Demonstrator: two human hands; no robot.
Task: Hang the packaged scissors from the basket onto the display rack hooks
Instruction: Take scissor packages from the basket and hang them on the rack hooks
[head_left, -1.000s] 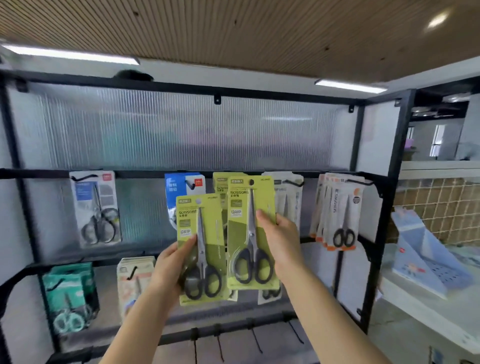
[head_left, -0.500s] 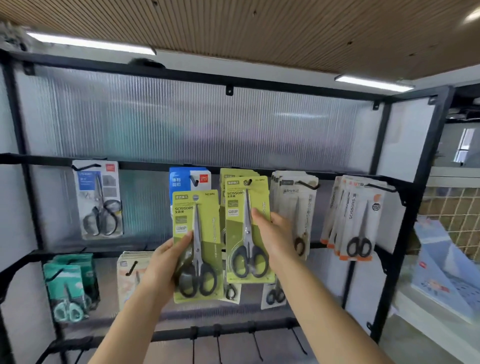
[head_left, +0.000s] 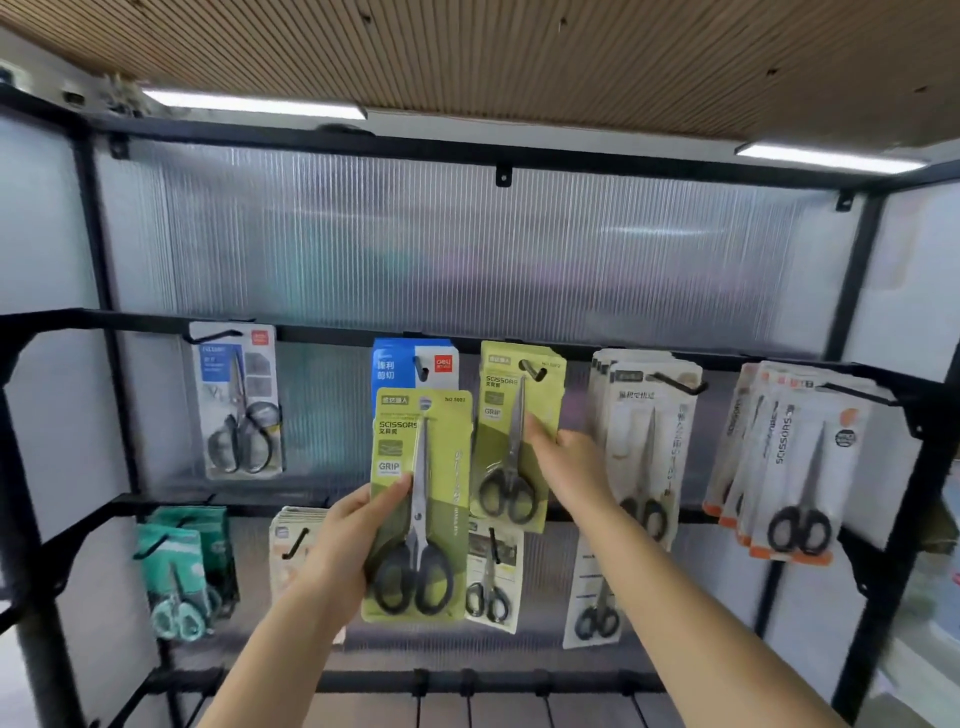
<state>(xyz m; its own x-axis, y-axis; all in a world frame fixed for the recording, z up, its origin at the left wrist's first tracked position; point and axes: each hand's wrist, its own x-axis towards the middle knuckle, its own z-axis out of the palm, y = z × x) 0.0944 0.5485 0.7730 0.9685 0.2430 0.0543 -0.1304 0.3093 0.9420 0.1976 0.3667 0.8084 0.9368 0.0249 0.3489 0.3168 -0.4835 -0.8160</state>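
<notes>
We faced a tall black metal display rack (head_left: 106, 332) backed with ribbed translucent panels, its rails carrying black wire hooks. On the upper rail hung several carded scissors: a grey pack (head_left: 238, 400) at the left, a blue pack (head_left: 400, 364) behind our work, white packs (head_left: 647, 447) and orange-trimmed white packs (head_left: 795, 457) to the right. Our left hand (head_left: 345, 551) gripped a green-carded pair of black-handled scissors (head_left: 418, 504), thumb across the card's front, in front of the rack and off any hook; its long axis stood upright, blades pointing up, handles down. Our right hand (head_left: 569, 462) held a second green-carded pair (head_left: 511, 436) by its right edge, thumb pressed on the front. That card's hang hole sat at a black hook (head_left: 532, 370); it also stood upright, tips up.
</notes>
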